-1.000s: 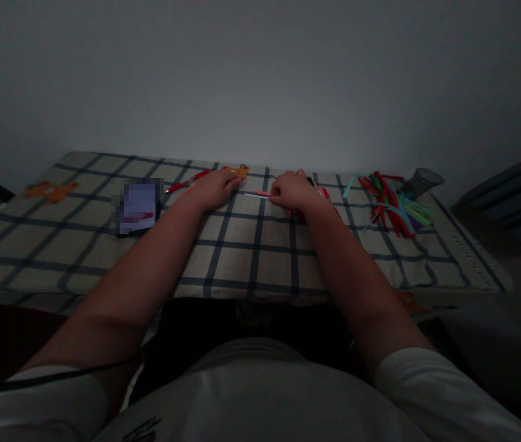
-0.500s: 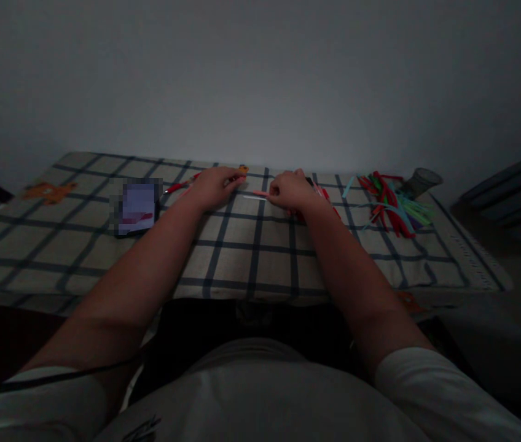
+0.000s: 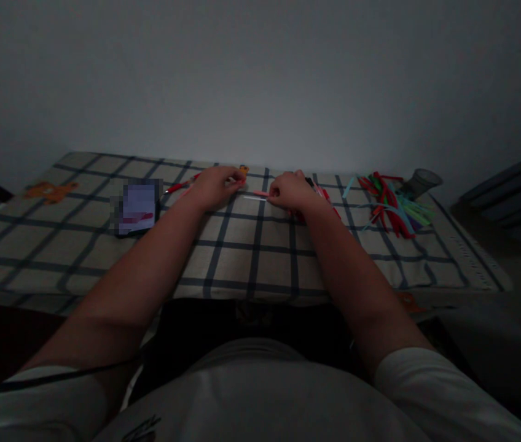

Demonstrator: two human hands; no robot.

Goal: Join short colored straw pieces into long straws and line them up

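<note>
My left hand [image 3: 218, 187] rests on the checked cloth with its thumb and fingertips brought together. A small reddish bit shows at those fingertips, too small to name. Beside its wrist lies a slim red pen-like item [image 3: 176, 186] with a pale tip. To the right, my right hand [image 3: 289, 189] is closed, its fingertips pinching the end of a short pink strip [image 3: 260, 193]. A thin white stick [image 3: 254, 198] lies just below the strip, its right end by the fingers. Red pieces [image 3: 333, 205] and a black item [image 3: 309, 182] are partly hidden behind the right hand and wrist.
A device with a lit, blurred screen [image 3: 139, 207] lies left of my left forearm. Multicoloured strips [image 3: 389, 205] are heaped on the right, beside a grey see-through cup [image 3: 421, 181]. The checked tablecloth [image 3: 233, 264] reaches a wall [image 3: 260, 86] at the back.
Both hands stay almost in place. The fingers of my left hand have shifted very slightly, and a little less of the pink strip shows at my right fingertips.
</note>
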